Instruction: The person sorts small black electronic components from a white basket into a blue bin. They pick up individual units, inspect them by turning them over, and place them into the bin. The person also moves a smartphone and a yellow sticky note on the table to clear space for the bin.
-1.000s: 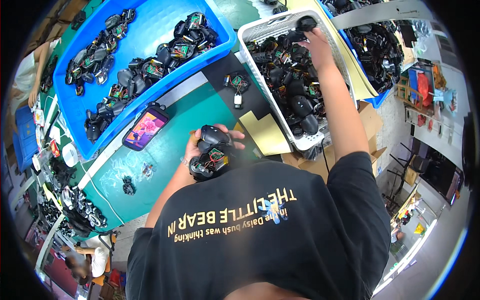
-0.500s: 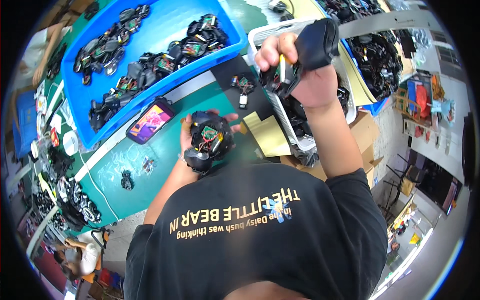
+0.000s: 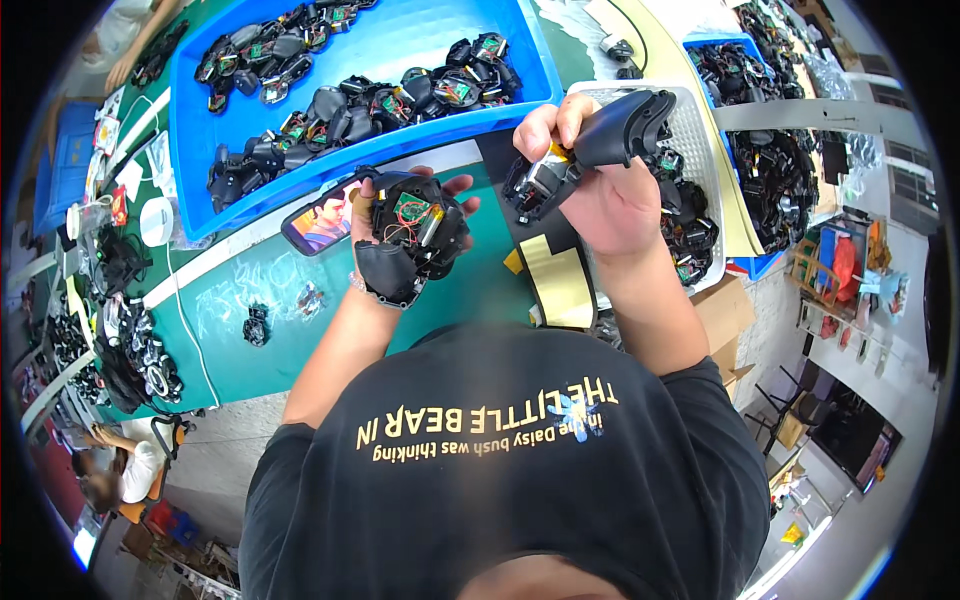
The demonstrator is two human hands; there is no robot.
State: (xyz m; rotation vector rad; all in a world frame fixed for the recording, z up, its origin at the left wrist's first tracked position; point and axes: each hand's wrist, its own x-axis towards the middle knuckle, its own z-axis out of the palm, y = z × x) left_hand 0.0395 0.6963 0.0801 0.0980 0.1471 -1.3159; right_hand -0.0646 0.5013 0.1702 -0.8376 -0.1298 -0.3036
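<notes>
My left hand (image 3: 363, 218) cradles a black plastic electronic housing (image 3: 410, 235) over the green table. A small green circuit board, red wires and a yellow-and-silver part show inside it, and a rounded black shell hangs at its lower side. To the right, my right hand (image 3: 622, 212) grips a second black electronic housing (image 3: 605, 135) above the edge of a white basket (image 3: 712, 150). That piece has a smooth curved shell, with a pale part and yellow tape at its left end. The two housings are apart.
A large blue bin (image 3: 190, 120) with several similar black assemblies stands at the back. A phone (image 3: 318, 222) lit with a picture leans by its front edge. Yellow sheets (image 3: 558, 280) lie near the basket. More filled bins stand at far right. Clear plastic (image 3: 250, 290) lies at left.
My right hand has come lower with its housing, which now shows its curved shell from the side. My left hand's housing has tilted slightly. The whole view has shifted.
</notes>
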